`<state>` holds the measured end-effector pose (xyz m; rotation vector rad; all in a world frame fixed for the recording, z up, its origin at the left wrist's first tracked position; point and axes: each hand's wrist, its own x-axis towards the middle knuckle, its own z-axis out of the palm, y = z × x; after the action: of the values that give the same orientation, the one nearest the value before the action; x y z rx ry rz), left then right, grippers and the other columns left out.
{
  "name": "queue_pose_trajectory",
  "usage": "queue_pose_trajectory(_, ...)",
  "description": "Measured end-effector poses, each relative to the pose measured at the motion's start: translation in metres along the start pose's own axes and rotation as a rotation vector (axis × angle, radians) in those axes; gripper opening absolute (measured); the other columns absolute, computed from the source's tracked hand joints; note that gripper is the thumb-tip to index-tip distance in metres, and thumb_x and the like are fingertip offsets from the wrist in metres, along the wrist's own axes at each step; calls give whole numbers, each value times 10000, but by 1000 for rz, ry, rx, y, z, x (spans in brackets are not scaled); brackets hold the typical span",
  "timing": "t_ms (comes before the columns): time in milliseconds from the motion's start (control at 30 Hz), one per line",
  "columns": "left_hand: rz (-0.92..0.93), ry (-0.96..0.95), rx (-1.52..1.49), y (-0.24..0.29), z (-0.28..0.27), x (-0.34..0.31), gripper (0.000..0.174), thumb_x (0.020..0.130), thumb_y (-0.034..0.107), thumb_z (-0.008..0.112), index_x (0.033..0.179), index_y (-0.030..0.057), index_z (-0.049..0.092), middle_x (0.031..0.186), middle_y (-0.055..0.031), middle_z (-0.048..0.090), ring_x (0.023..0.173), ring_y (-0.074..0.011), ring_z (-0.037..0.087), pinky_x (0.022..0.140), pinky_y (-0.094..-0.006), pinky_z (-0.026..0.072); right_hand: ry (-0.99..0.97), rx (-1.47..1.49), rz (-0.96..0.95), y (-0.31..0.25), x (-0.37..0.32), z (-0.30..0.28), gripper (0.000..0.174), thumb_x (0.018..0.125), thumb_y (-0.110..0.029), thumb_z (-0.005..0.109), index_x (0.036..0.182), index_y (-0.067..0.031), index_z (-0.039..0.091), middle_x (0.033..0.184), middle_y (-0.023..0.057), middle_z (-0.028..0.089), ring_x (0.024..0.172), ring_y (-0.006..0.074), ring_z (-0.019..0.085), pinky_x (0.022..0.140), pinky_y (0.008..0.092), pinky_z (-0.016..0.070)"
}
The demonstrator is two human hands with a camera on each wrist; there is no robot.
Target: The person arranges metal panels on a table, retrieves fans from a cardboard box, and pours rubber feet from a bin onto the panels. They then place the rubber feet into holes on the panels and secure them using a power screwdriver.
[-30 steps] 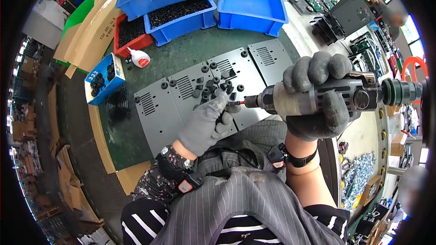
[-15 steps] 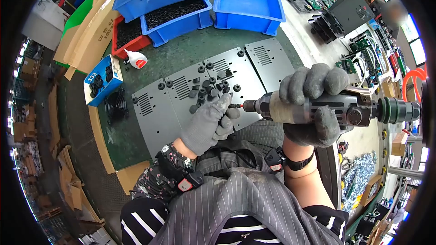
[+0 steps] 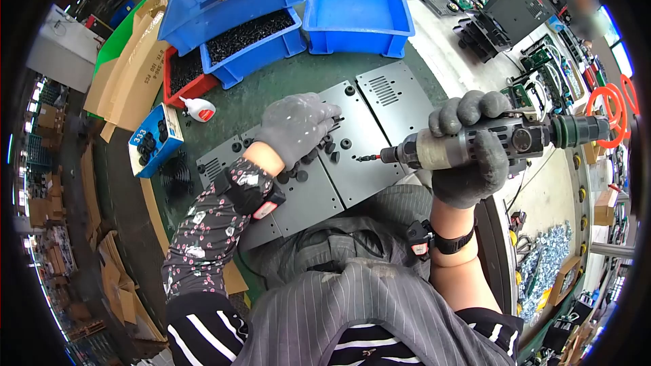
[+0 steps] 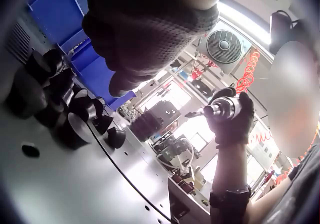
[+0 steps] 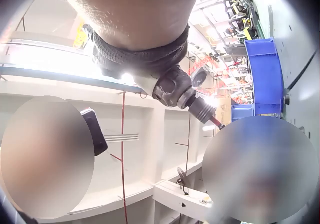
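at the far left of the table (image 3: pixel 237 105), in the head view, sits a small blue box (image 3: pixel 166 160) of black parts, with a white bottle (image 3: pixel 198 110) to its upper right.

near the middle, the gloved left hand (image 3: pixel 293 129) is over the row of grey metal panels (image 3: pixel 356 179), its fingers bent down at the loose black rubber feet (image 3: pixel 334 156). whether the fingertips pinch one cannot be told; the glove hides them. the feet lie bunched on the panels under and just right of this hand, much nearer to it than to the other.

right of centre, the gloved right hand (image 3: pixel 487 163) is wrapped firmly round a power drill (image 3: pixel 437 151). the drill's long axis runs nearly level across the frame, its thin bit (image 3: pixel 368 158) pointing left at the feet. the tip is near them but apart, and the left wrist view shows the drill held up off the panels.
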<state>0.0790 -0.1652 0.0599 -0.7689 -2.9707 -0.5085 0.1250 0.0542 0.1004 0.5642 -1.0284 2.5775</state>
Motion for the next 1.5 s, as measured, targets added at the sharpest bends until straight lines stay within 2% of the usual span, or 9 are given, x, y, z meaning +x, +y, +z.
queue_pose_trajectory(133, -70, -227, -29, -2, 5, 22, 236, 776, 253, 578, 970, 142, 652, 923, -82, 611, 905, -266, 575, 780, -366, 453, -4, -23, 11, 2, 8, -6, 340, 742, -140, 569, 1041, -77, 420, 874, 58, 427, 750, 175, 445, 675, 318, 387)
queue_pose_trajectory(367, -161, -283, 0, 3, -7, 36, 253, 748, 267, 610, 953, 126, 657, 954, -88, 619, 927, -276, 572, 817, -367, 446, 70, -118, 29, 2, 38, -21, 302, 745, -125, 566, 1024, -80, 459, 872, 51, 465, 785, 174, 497, 713, 332, 436)
queue_pose_trajectory(433, -104, -253, -65, -5, -1, 51, 244, 767, 258, 588, 960, 126, 656, 955, -99, 619, 921, -279, 573, 819, -371, 445, 90, -139, 28, 7, 54, -25, 311, 757, -81, 602, 1036, -81, 463, 823, 46, 484, 739, 163, 529, 685, 336, 480)
queue_pose_trajectory(600, -80, -132, -161, -7, 13, 82, 271, 804, 246, 541, 1013, 104, 639, 992, -116, 614, 965, -275, 556, 859, -364, 423, 131, -260, -30, 32, 89, -31, 243, 770, -69, 599, 982, -6, 498, 760, 73, 532, 669, 162, 562, 636, 308, 484)
queue_pose_trajectory(867, -137, -203, -160, 6, 18, 95, 306, 800, 293, 568, 1046, 123, 631, 1012, -128, 606, 968, -293, 555, 848, -381, 429, -23, -345, 48, 73, 118, -32, 240, 760, -64, 618, 970, -11, 514, 786, 76, 539, 690, 175, 585, 624, 316, 500)
queue_pose_trajectory(1100, -67, -147, -18, -4, 32, 96, 295, 820, 329, 554, 949, 75, 629, 943, -136, 589, 915, -303, 566, 788, -404, 443, -207, -562, 224, 94, 121, -19, 248, 705, -59, 640, 916, -7, 521, 734, 38, 532, 648, 132, 548, 608, 267, 458)
queue_pose_trajectory(1200, -61, -174, 1, -2, 30, 97, 303, 827, 333, 543, 943, 63, 618, 938, -134, 586, 916, -298, 565, 781, -397, 446, -217, -697, 178, 101, 124, -21, 224, 699, -99, 632, 885, -26, 532, 695, 27, 548, 591, 101, 527, 563, 253, 451)
queue_pose_trajectory(1433, -18, -164, 52, -5, 36, 96, 318, 831, 333, 515, 947, 52, 605, 953, -130, 591, 933, -285, 566, 791, -398, 445, -244, -631, 233, 100, 122, -15, 233, 689, -110, 641, 875, -28, 527, 709, 23, 546, 612, 102, 529, 578, 256, 447)
queue_pose_trajectory(1500, -55, -155, 44, 0, 33, 96, 332, 820, 343, 515, 939, 49, 611, 979, -134, 592, 947, -282, 568, 806, -389, 447, -304, -637, 275, 101, 126, -14, 243, 702, -37, 627, 917, -12, 516, 734, 30, 514, 635, 124, 533, 584, 261, 444)
